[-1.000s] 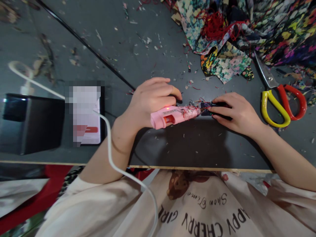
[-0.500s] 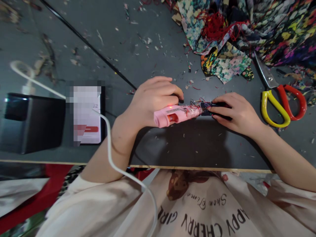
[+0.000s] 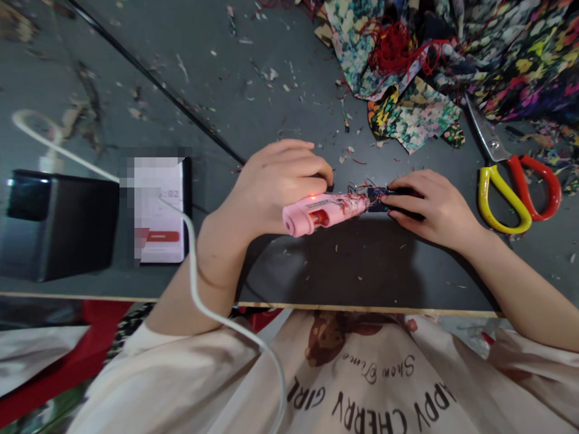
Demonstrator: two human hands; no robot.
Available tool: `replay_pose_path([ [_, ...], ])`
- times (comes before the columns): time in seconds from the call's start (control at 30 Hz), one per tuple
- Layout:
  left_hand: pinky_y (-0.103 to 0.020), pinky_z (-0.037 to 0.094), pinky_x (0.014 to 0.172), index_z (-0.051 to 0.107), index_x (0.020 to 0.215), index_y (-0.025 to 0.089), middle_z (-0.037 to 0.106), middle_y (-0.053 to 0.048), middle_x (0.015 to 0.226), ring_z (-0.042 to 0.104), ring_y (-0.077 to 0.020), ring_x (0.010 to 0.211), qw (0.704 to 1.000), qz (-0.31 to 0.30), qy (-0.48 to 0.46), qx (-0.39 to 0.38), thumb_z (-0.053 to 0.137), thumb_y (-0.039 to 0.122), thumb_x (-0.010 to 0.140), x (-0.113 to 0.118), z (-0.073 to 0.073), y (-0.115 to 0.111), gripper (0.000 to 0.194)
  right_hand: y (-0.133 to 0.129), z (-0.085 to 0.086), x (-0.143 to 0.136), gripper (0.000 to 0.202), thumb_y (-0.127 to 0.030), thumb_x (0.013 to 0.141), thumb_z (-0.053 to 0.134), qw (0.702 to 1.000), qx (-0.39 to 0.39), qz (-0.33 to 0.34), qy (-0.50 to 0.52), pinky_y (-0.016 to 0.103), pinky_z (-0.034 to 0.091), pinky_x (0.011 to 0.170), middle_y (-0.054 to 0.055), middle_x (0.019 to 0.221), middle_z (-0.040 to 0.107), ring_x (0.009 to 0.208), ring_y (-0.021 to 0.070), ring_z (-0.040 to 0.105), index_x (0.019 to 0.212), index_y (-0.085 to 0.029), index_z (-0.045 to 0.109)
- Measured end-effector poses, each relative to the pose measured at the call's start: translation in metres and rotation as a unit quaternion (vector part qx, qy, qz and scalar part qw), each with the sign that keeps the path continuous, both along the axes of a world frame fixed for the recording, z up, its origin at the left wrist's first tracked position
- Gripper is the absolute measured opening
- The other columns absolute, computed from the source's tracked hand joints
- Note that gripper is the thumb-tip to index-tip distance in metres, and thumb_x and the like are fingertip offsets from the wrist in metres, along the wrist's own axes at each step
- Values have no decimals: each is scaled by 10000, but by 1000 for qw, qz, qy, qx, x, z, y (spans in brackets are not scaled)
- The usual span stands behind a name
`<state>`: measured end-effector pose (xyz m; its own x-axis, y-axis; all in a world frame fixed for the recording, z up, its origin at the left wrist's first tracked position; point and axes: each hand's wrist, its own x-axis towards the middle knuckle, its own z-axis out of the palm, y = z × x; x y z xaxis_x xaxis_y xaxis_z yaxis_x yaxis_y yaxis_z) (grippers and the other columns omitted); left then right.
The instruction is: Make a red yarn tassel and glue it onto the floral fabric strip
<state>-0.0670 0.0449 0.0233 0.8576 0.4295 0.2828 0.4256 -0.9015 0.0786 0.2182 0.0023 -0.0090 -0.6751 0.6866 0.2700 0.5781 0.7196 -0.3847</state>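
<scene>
My left hand point(image 3: 283, 178) is wrapped around a pink hot glue gun point(image 3: 312, 214) with a small red light on top. Bits of thread and lint cling to the gun's front half, and its nozzle points right. At that nozzle lies a small dark fabric piece point(image 3: 376, 198) with loose threads. My right hand point(image 3: 438, 208) pinches the fabric from the right side, thumb and fingers close together over its edge. The fingers of my right hand partly hide the fabric, and the gun's handle is covered by my left hand.
Scissors point(image 3: 502, 163) with yellow and red handles lie to the right. Floral fabric scraps point(image 3: 416, 114) and red thread point(image 3: 393, 48) are piled at the back right. A phone point(image 3: 163, 211), a black box-shaped device point(image 3: 63, 226), a white cable point(image 3: 194, 283) and a black cord point(image 3: 154, 75) occupy the left.
The glue gun's rear end has dipped very slightly, and my left wrist has shifted a little left. The white cable moved slightly left too. My right hand stays in place.
</scene>
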Motion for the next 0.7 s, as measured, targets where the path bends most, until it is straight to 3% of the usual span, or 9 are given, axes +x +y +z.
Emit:
replay_pose_path([
  [0.7, -348, 487, 929, 564, 685, 194, 664, 4, 786, 573, -130, 711, 999, 9, 31, -12, 329, 328, 981, -1, 1, -1, 400, 0, 1, 1, 255, -242, 898, 551, 1000, 12, 3, -1, 417, 500, 823, 113, 1075, 696, 983, 250, 625, 1107, -217, 695],
])
